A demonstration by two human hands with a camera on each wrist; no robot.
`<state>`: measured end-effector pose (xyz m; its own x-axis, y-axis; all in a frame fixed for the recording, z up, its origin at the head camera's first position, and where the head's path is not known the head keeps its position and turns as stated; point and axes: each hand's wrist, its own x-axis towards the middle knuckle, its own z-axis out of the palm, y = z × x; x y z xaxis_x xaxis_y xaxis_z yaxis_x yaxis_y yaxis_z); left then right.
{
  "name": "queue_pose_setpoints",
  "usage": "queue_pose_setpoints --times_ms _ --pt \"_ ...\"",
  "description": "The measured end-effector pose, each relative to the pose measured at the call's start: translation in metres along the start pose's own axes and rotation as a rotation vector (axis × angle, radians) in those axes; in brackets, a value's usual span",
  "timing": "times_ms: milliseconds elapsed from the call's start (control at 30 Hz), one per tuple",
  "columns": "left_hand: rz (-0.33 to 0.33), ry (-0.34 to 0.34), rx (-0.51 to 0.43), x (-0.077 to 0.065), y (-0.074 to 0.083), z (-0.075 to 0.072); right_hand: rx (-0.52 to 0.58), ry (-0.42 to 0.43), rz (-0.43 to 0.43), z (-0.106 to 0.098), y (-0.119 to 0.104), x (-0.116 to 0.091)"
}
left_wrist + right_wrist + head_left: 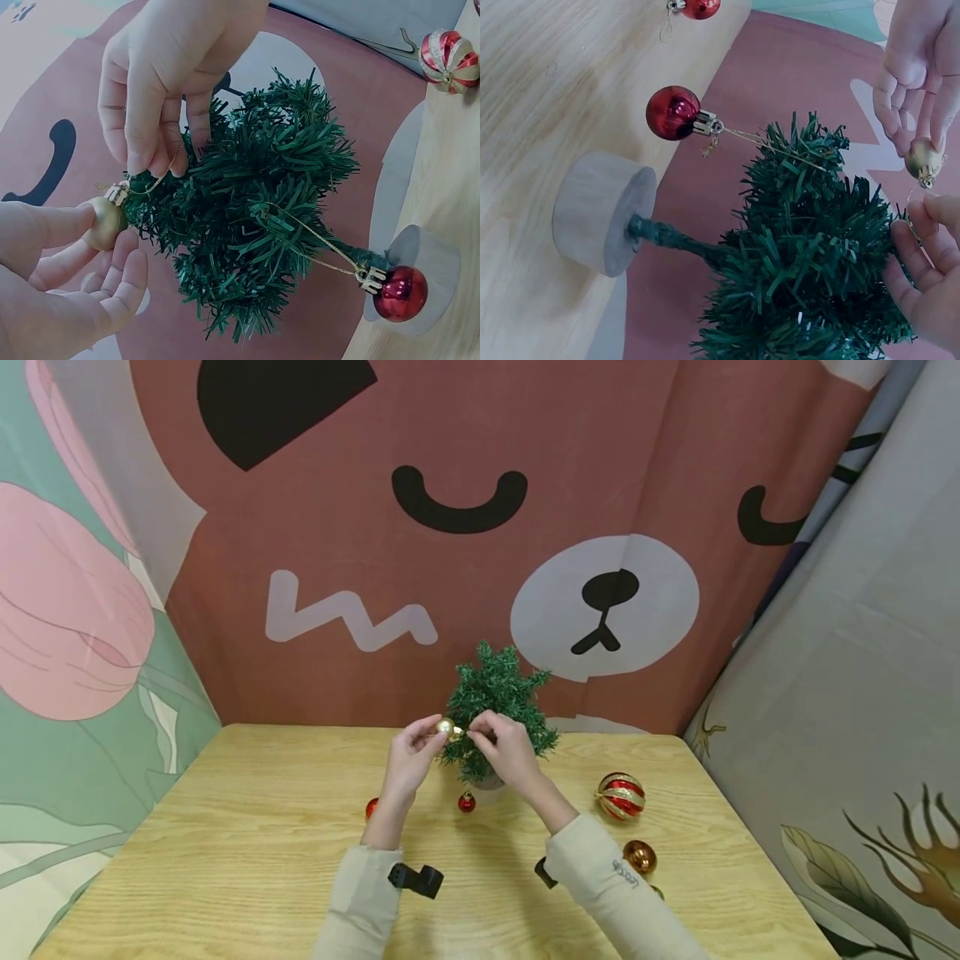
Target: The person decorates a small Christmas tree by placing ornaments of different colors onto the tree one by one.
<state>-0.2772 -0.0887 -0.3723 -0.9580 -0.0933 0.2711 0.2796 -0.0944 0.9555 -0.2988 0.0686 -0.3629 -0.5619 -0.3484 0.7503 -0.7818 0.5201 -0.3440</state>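
Observation:
My left hand [411, 758] pinches a small gold bauble [446, 727] between thumb and fingers, in front of a small artificial Christmas tree [501, 689]. From the bauble's cap runs a thin gold string [166, 171], which the fingertips of my right hand [510, 752] pinch close against the green branches. A small red bauble [673, 112] hangs by its gold string from a low branch of the tree. Below the branches, the trunk stands in a round pale base [592, 214] on the table.
On the table [247, 860], a red and gold striped ball [621, 796] lies to the right, with a copper bauble [640, 857] nearer the front. Another red bauble [371, 808] is partly hidden behind my left forearm. A printed curtain [337, 685] hangs behind the tree.

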Motion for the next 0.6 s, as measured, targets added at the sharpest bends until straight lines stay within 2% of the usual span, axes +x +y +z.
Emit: queue_pose_setpoints --times_ms 300,600 --pt "-0.025 0.044 0.001 -0.0017 -0.0024 -0.001 -0.172 -0.022 -0.109 -0.0049 -0.0003 -0.0009" --pt "-0.027 0.047 0.035 -0.0014 -0.0065 -0.0024 -0.406 -0.049 -0.129 -0.0057 -0.0008 0.0011"
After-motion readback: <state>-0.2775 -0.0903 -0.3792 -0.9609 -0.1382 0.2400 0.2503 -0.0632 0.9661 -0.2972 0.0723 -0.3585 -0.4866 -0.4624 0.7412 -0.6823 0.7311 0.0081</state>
